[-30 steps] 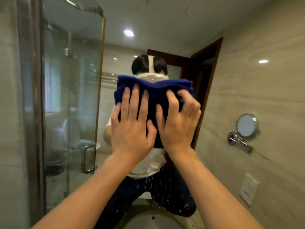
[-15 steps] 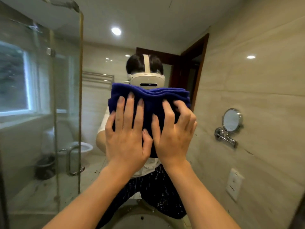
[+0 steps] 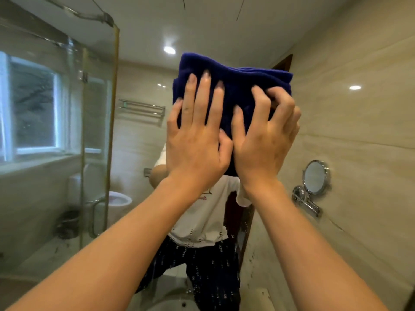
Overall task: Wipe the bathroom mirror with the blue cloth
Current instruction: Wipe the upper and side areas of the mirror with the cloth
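Head view: 2 bare hands press a folded blue cloth (image 3: pixel 233 86) flat against the mirror (image 3: pixel 224 25), high in the frame and a little right of centre. The left hand (image 3: pixel 197 140) lies with its fingers straight and spread on the cloth's left half, palm down, thumb angled toward the other hand. The right hand (image 3: pixel 265 140) is on the cloth's right half with its fingers bent and bunching the fabric, so it grips the cloth rather than just pushing on it. The 2 thumbs touch or nearly touch at the cloth's lower middle. The cloth's top edge rises above the fingertips, and its layered folds show at the upper right.

In the mirror, below the cloth, is the reflected person in a white shirt (image 3: pixel 202 216) and dark patterned trousers. Water drops speckle the glass across the lower centre. To the left are a glass shower screen (image 3: pixel 96 131) with a gold-coloured edge, a window (image 3: pixel 33 108), a towel rail (image 3: pixel 141 107), a toilet (image 3: pixel 119 199) and a dark bin (image 3: pixel 67 223). On the right wall hangs a small round mirror (image 3: pixel 315 177) on a chrome arm. A ceiling light (image 3: pixel 169 50) glows just left of the cloth's top.
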Demonstrator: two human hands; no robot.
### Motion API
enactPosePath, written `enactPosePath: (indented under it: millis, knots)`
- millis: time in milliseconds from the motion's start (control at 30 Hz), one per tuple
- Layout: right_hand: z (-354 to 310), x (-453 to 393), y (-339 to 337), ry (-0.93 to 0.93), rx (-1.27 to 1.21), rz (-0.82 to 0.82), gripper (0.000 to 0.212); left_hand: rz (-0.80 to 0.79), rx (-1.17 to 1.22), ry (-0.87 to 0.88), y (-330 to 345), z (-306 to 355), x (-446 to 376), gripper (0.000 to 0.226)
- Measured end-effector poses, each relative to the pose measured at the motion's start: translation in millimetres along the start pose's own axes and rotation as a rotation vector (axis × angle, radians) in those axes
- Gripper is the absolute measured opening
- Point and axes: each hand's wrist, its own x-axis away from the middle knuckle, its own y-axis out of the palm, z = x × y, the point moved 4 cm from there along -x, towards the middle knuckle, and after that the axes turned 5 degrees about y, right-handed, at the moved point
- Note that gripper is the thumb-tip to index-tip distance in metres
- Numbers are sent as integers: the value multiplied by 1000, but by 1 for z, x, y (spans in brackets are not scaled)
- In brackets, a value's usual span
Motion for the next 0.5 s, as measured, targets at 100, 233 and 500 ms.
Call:
enactPosePath:
  millis: [100, 233, 500]
  knots:
    - [9, 25, -3, -13, -7, -11, 34, 1, -6, 2, 8, 5, 26, 70]
    - [34, 85, -16, -58, -23, -77, 34, -71, 4, 12, 21, 24, 86, 72]
    - [50, 55, -22, -30, -93, -68, 32, -101, -7, 47, 18, 40, 62, 70]
